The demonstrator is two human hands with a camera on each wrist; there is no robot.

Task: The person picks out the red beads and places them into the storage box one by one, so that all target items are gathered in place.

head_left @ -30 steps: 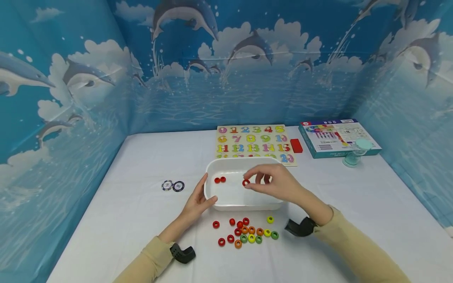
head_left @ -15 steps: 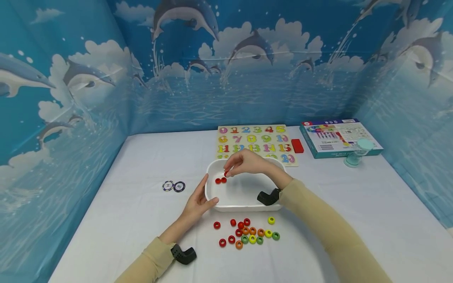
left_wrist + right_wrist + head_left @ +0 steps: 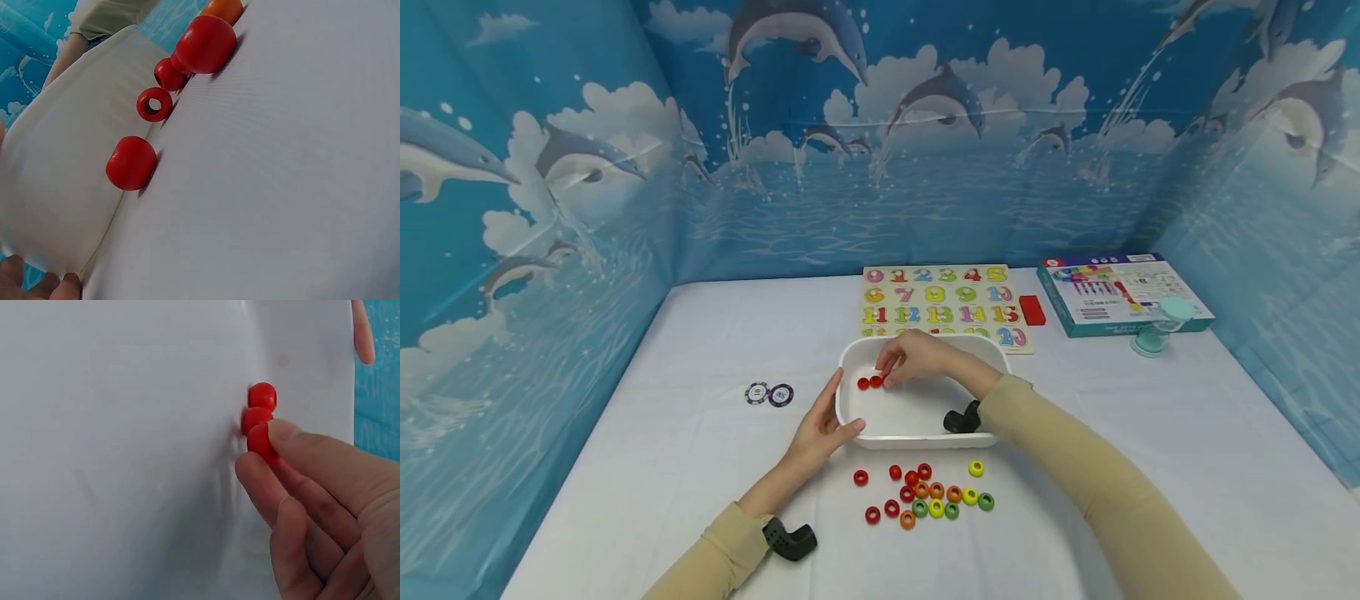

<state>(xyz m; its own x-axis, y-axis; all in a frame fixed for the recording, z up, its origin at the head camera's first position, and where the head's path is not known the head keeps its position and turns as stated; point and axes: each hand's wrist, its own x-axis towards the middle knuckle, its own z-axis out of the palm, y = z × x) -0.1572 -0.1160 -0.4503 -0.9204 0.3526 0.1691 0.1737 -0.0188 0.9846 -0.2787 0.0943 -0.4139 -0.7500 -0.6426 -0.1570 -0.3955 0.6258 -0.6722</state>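
My right hand (image 3: 917,354) reaches into a white plastic tray (image 3: 910,442) and pinches a red bead (image 3: 261,444) between thumb and fingertips. Right beside it two more red beads (image 3: 863,383) sit in a row on the tray floor, near its left end. In the right wrist view the pinched bead overlaps the nearer of these two. My left hand (image 3: 812,435) holds the tray's left end, thumb at the front corner and fingers along the side. Its fingertips (image 3: 65,289) show at the tray's edge in the left wrist view.
In front of the tray lie loose red beads (image 3: 872,515), orange, yellow and green ones. Two poker chips (image 3: 781,395) lie to the left. Behind stand a number puzzle board (image 3: 940,296), a red block (image 3: 1032,310), a flat game box (image 3: 1123,296) and a sand timer (image 3: 1161,327).
My right hand has moved left across the tray with the red bead, then lowered it beside the two red beads. The left hand has stayed at the tray's end.
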